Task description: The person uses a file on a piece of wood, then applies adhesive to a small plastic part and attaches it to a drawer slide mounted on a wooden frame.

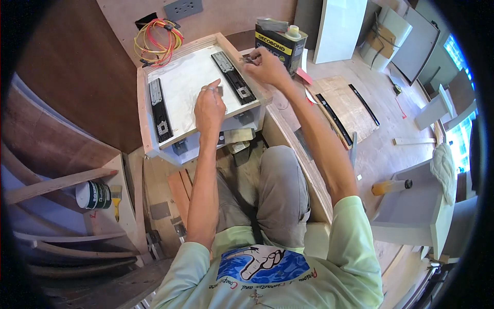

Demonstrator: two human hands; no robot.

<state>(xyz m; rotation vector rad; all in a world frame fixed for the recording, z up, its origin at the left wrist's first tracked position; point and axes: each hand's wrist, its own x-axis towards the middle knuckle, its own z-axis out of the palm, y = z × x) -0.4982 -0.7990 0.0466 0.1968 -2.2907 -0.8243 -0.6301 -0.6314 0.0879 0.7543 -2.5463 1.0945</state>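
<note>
My left hand (210,107) is closed over the white panel (180,90) of a wooden-framed cabinet, with a small flat grey piece (220,90) at its fingertips. Farther right, my right hand (267,68) pinches small dark bits (249,59) above the cabinet's right edge; their kind is too small to tell. Two black-and-silver drawer slides lie on the panel, the left slide (160,110) along one side and the right slide (233,77) between my hands. Just behind my right hand stands a black and yellow metal can (280,44) with a pale cap.
Coiled red and yellow wires (159,41) hang at the cabinet's back corner, below a grey socket plate (183,9). On the right, a wooden board (342,105) carries two black strips. A paint tub (93,195) and brush (116,201) sit low left. An amber bottle (391,187) lies right.
</note>
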